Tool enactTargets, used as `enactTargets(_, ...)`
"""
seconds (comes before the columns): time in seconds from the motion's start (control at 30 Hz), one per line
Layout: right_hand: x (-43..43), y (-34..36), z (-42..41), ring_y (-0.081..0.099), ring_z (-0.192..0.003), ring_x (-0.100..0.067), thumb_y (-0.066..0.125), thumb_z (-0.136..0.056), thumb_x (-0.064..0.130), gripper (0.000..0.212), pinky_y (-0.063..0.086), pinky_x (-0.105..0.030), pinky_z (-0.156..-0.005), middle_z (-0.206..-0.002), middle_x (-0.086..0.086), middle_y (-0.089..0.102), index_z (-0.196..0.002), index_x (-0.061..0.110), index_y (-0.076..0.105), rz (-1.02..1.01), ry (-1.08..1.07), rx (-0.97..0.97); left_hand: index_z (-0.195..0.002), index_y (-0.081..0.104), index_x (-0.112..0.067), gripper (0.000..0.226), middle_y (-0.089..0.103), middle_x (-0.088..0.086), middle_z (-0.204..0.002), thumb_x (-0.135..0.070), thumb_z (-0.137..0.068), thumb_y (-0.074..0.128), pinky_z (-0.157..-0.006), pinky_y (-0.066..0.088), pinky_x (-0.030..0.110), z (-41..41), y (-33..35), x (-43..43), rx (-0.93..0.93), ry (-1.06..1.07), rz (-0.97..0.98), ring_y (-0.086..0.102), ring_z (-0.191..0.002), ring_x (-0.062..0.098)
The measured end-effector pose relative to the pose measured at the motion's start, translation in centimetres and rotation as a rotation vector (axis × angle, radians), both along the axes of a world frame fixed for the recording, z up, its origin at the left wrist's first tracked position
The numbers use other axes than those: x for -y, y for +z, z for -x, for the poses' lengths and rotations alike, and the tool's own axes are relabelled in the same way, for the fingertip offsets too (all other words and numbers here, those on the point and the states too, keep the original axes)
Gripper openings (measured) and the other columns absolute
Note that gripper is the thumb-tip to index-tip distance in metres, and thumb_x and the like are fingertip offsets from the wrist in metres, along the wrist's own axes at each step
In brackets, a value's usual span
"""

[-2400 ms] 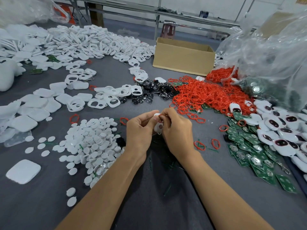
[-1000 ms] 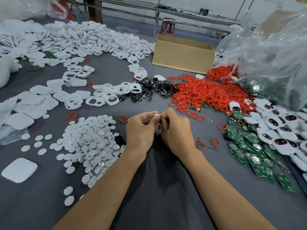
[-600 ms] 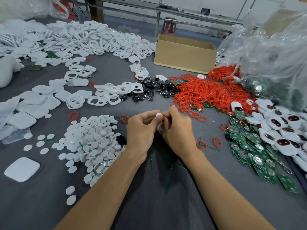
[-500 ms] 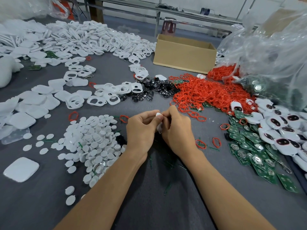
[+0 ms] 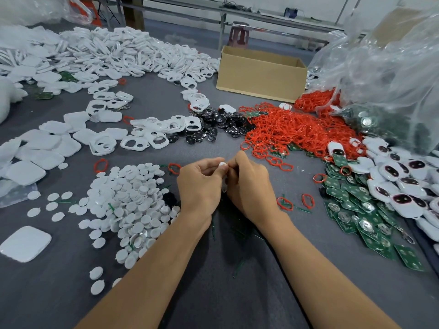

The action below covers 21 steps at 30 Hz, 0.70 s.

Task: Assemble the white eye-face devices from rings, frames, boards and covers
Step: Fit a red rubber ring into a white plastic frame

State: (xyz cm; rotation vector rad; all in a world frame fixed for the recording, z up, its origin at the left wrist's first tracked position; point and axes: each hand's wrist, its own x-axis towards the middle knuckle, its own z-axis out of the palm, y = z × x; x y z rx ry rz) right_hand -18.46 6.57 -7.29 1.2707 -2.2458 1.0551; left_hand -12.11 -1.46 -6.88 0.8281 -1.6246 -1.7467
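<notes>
Head view, hands (image 5: 200, 186) (image 5: 250, 188) still pinching white device (image 5: 222, 164)

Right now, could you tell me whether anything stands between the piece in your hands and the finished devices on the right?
Nothing tall. The left hand and right hand hold the white piece. Toward the finished devices, only loose red rings and green boards lie flat on the table.

Grey worktable (image 5: 213, 293), long metal-framed bench (image 5: 261, 16) behind, reddish stool (image 5: 238, 35) by it, pale wall (image 5: 261, 1) beyond
</notes>
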Motion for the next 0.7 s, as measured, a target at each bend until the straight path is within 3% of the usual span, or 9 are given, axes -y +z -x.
enactTargets(0.13, -0.1, 0.1, 0.0, 0.052, -0.054, -0.039, 0.045, -0.08, 0.016, 0.02, 0.037, -0.04, -0.046, -0.064, -0.019, 0.06, -0.078, -0.003, 0.054, -0.001, 0.007, -0.001, -0.091, 0.073, -0.011, 0.011, 0.068, -0.011, -0.062, -0.002, -0.086, 0.07, -0.051, 0.046, 0.007, 0.2, 0.1, 0.1, -0.002, 0.012, -0.038, 0.06, -0.049, -0.004)
enactTargets(0.3, -0.2, -0.3, 0.3, 0.056, -0.055, -0.04, 0.053, -0.085, 0.007, 0.01, 0.044, -0.044, -0.046, -0.066, -0.019, 0.062, -0.079, -0.001, 0.056, -0.025, 0.007, -0.039, -0.091, 0.073, -0.011, 0.012, 0.068, -0.009, -0.07, -0.002, -0.088, 0.066, -0.05, 0.043, 0.004, 0.1, -0.1, 0.2, 0.009, 0.011, 0.02, 0.061, -0.052, -0.007)
enactTargets(0.47, 0.0, -0.4, 0.3, 0.058, -0.062, -0.037, 0.063, -0.087, 0.008, 0.004, 0.048, -0.043, -0.053, -0.073, -0.014, 0.066, -0.084, 0.005, 0.063, 0.005, -0.021, 0.004, -0.094, 0.074, -0.014, 0.013, 0.071, -0.007, -0.082, -0.006, -0.091, 0.063, -0.064, 0.046, 0.004, -0.3, -0.4, 0.6, 0.055, 0.017, 0.166, 0.063, -0.068, -0.008)
enactTargets(0.7, -0.1, 0.0, 0.4, 0.067, -0.072, -0.027, 0.066, -0.087, 0.011, 0.006, 0.053, -0.04, -0.063, -0.082, -0.007, 0.072, -0.09, 0.009, 0.071, 0.081, -0.018, -0.024, -0.096, 0.073, -0.017, 0.014, 0.075, 0.002, -0.089, -0.006, -0.091, 0.065, -0.077, 0.056, 0.027, -0.6, -0.1, 1.3, -0.056, -0.055, -0.049, 0.071, -0.083, 0.012)
